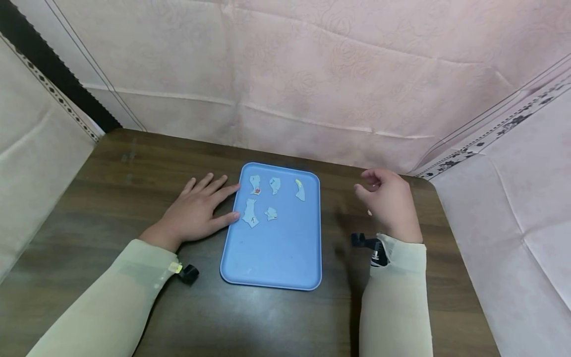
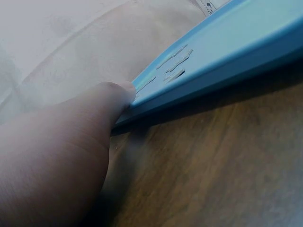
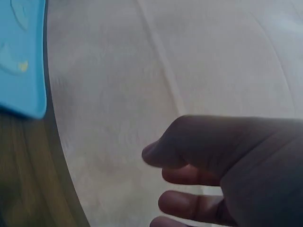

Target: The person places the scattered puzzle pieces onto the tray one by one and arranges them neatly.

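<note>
A light-blue tray [image 1: 285, 248] lies on the table, carrying several small pale-blue cut-out pieces. One piece [image 1: 255, 184] has a red mark, a curved piece [image 1: 300, 190] has a yellow tip, and a long piece [image 1: 250, 213] lies by the left rim. My left hand [image 1: 192, 210] rests spread on the tabletop, its thumb and index finger at the tray's left rim. Right of the tray, my right hand [image 1: 392, 201] is raised with loosely curled fingers, nothing showing between thumb and fingertips. A tiny pale bit [image 1: 369, 212] shows beside its palm, and I cannot tell whether the hand holds it.
The brown wooden table [image 1: 178, 307] reaches back to a pale patterned cloth [image 1: 290, 74]. More cloth hangs at the left and right sides. A small black camera [image 1: 188, 274] sits at the left wrist, and a black mount [image 1: 363, 241] at the right wrist.
</note>
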Demonstrator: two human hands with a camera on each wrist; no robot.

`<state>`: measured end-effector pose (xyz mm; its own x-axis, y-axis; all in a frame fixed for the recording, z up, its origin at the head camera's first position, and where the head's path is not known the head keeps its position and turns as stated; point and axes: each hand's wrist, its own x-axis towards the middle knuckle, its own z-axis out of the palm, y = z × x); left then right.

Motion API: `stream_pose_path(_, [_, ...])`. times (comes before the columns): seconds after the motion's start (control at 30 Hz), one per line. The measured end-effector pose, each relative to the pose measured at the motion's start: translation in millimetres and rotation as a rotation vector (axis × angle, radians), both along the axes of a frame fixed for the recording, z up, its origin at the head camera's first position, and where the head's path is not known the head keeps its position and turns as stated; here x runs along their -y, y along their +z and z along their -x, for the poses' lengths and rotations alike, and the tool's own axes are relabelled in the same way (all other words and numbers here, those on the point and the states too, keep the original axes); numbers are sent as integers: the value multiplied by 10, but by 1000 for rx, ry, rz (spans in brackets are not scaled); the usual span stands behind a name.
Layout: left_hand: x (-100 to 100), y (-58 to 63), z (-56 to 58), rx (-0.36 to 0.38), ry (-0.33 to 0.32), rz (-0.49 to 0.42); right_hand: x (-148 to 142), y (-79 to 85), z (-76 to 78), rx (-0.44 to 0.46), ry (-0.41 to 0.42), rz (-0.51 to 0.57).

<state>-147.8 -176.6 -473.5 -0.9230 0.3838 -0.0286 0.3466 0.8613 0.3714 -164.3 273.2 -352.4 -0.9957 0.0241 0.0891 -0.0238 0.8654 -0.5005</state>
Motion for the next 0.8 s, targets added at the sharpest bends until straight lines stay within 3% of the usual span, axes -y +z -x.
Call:
stream_pose_path(0.37, [3, -9, 0, 2, 3, -1, -309, -239, 105, 187, -94, -80])
stream_pose_path(0.53, [1, -29, 10, 3, 9, -4, -410, -364, 145, 287, -85, -110])
stream_pose_path(0.8, [3, -33, 13, -2, 8, -3, -471, -510, 214, 368, -88, -129])
